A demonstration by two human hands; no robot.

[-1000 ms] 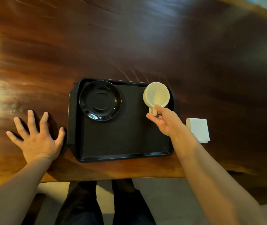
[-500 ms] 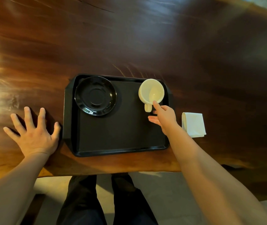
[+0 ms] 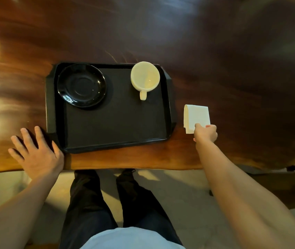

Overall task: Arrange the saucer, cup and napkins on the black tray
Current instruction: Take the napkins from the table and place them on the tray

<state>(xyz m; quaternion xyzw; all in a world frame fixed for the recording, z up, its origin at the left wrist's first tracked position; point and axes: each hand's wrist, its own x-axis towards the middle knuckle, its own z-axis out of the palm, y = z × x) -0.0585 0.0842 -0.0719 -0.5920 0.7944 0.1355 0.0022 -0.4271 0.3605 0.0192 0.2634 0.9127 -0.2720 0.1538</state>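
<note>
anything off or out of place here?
Only the folded white napkins: they lie on the wooden table, right of the black tray, with the right hand at their near corner. Saucer and cup sit upright on the tray, nothing spilled.

A single head-worn wide-angle camera looks steeply down from above the near edge of the wooden table (image 3: 143, 33), facing forward and away from the person. It sits close enough that the black tray (image 3: 114, 126) fills the middle, both forearms enter from the near corners, and the legs and floor show below. The frame's edges bend outward.
</note>
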